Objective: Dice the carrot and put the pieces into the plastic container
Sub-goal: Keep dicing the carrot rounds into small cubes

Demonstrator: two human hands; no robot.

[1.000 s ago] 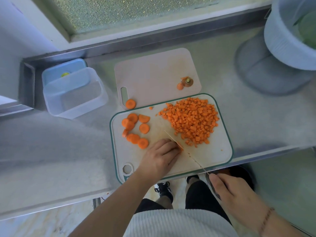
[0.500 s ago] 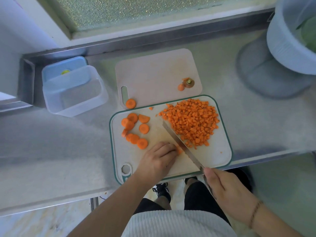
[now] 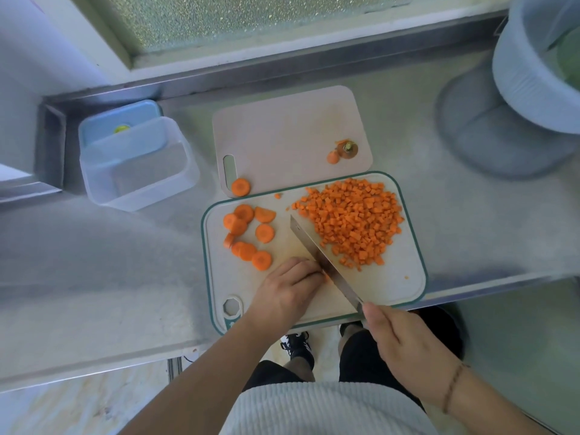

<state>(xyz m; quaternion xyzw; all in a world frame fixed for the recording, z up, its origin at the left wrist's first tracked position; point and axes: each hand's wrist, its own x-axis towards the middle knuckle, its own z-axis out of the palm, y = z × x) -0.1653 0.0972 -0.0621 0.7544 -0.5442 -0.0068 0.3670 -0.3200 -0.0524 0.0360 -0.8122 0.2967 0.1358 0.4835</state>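
Observation:
A pile of diced carrot [image 3: 353, 219] covers the right half of the green-rimmed cutting board [image 3: 405, 287]. Several round carrot slices [image 3: 248, 235] lie on its left half. My left hand [image 3: 288, 290] curls its fingers over a small carrot piece at the board's near middle; only an orange sliver shows beside the fingertips. My right hand [image 3: 405, 343] grips the handle of a knife [image 3: 320, 257], whose blade runs diagonally right next to my left fingers. The clear plastic container [image 3: 138, 164] stands open on the counter at the left, with no carrot in it.
A second beige board [image 3: 282, 136] lies behind, carrying the carrot top [image 3: 346, 149] and one slice [image 3: 240, 187]. A blue lid [image 3: 116, 124] sits behind the container. A large pale tub [image 3: 533, 73] stands at the far right. The counter's front edge runs just below the board.
The knife has come up from lying flat at the board's near edge and now stands with its blade against my left fingers. My left hand has barely moved.

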